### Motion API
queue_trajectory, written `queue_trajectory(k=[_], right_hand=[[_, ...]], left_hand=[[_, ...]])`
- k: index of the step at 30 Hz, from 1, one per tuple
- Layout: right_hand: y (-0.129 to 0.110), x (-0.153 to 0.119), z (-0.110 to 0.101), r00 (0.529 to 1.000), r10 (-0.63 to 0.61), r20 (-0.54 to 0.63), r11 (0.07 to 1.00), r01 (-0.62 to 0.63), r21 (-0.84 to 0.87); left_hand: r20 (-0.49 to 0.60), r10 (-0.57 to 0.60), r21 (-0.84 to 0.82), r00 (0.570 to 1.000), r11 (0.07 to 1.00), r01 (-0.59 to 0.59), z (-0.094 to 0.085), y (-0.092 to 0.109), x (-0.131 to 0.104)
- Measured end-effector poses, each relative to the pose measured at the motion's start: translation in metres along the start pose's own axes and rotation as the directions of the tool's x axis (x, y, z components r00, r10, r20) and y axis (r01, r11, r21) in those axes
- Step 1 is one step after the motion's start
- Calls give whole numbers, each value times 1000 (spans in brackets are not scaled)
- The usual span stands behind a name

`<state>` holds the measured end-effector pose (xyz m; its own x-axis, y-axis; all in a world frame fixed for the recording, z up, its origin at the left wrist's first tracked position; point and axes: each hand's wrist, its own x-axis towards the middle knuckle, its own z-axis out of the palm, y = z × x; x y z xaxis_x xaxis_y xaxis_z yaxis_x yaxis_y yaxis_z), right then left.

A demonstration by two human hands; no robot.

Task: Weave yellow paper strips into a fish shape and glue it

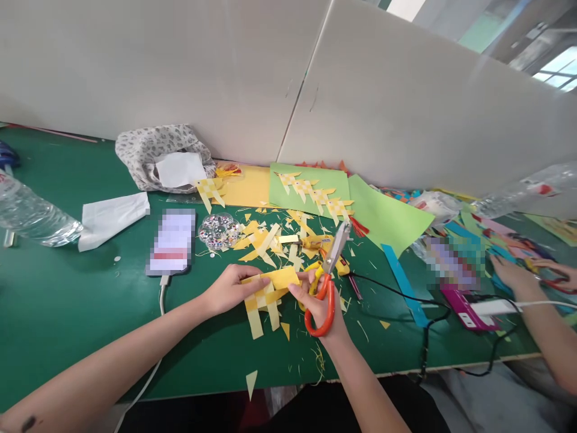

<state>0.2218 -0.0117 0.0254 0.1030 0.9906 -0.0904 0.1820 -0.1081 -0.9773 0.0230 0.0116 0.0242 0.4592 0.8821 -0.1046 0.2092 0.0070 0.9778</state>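
My left hand (231, 290) is closed on a woven piece of yellow paper strips (259, 305), held just above the green table. Several pale strip ends hang down from the weave. My right hand (321, 304) has orange-handled scissors (337, 248) in its grip, their blades pointing up and away from me. Its thumb also pinches the right end of the yellow strip (285, 278). Beyond my hands lies a heap of yellow paper strips and offcuts (265, 240). A yellow tool with a black cord (342, 266) lies partly hidden behind the scissors.
Finished woven paper fish shapes (315, 193) rest on green paper (283, 195) by the wall. On the left are a phone (171, 240) with a cable, a bead box (220, 231), and a water bottle (38, 207). At right, a co-worker's hands (514, 273) work among coloured strips.
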Motion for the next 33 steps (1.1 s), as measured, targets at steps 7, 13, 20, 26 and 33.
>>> queue_trajectory(k=[7,13,20,26,33], right_hand=[[-1,-1,2,999,14,32,1000,-14,-2],[3,0,2,1000,26,-10,998,-26,60],[2,2,-5,996,14,-84,996,-7,87],[6,3,-8,997,5,-80,993,5,120],[4,1,-4,976,38,-215,998,-25,65]], left_hand=[[15,55,97,998,994,-56,0,1,0],[70,58,5,996,998,-58,0,0,1],[24,26,-56,999,998,-25,-3,2,2],[-33,-66,-167,997,984,60,-4,2,3],[42,-257,-560,965,794,236,-6,1,4]])
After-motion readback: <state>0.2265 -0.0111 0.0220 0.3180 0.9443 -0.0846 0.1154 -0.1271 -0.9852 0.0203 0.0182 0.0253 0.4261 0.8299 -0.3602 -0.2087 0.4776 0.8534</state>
